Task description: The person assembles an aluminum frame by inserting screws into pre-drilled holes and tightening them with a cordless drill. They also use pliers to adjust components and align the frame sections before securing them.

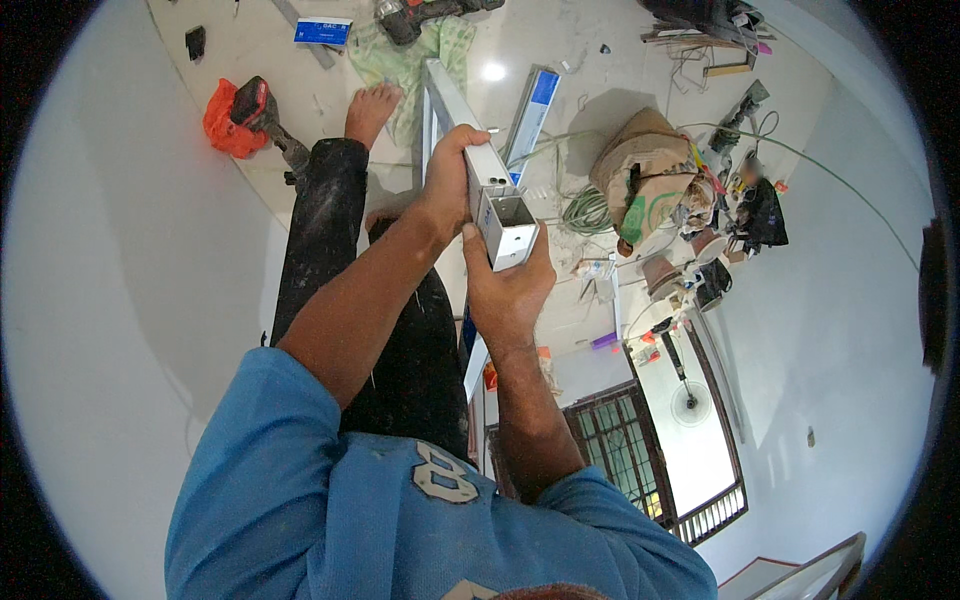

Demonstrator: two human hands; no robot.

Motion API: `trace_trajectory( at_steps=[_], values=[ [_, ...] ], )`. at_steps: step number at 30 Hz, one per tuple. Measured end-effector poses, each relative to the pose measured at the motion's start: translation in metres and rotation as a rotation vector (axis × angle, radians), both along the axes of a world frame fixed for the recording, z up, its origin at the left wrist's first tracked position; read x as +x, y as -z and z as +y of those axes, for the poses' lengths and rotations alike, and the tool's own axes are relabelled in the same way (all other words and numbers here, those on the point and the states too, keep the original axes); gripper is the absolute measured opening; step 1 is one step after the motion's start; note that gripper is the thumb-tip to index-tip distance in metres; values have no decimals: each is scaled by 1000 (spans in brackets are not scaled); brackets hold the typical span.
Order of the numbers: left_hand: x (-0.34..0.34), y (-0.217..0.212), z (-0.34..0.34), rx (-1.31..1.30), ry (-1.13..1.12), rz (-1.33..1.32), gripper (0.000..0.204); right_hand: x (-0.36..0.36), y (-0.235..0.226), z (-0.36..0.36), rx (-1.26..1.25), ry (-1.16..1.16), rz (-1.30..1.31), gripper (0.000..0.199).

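Note:
A long white hollow metal profile (452, 98) slants away from me across the floor, one end raised toward my body. At that near end sits a short white rectangular tube piece (497, 250), its open mouth facing me; I cannot tell whether it is joined to the profile. My left hand (450, 185) is wrapped round the profile's left side, thumb lying across the top. My right hand (515, 300) closes round the short tube from below, thumb on its left side and fingers on its right. Two small dark holes show on the profile beside the joint.
A cordless power tool (268, 118) rests by a red bag (222, 122) at left. Another power tool (402, 22) and a green cloth (385, 65) lie ahead. To the right are a blue-and-white profile (532, 115), a brown sack (645, 160), and coiled hose (588, 212).

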State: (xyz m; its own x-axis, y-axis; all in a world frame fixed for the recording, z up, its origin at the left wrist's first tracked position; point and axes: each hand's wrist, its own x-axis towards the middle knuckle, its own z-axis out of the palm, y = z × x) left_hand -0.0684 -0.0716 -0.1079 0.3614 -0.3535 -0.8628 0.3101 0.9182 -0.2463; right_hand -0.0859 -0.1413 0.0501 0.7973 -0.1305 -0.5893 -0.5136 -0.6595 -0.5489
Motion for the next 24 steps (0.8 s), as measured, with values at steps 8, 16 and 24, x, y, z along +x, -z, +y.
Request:
trace_trajectory(
  at_steps=[8,16,24],
  values=[
    [3,-2,-4,164,98,128,31,3,-1,3,-118,-85,-58,41],
    [-2,0,-3,1172,344,-274,30,5,-4,2,-105,-78,-29,41],
    [-36,-17,24,908,438,-756,25,6,0,-9,-104,-99,-22,43]
  ],
)
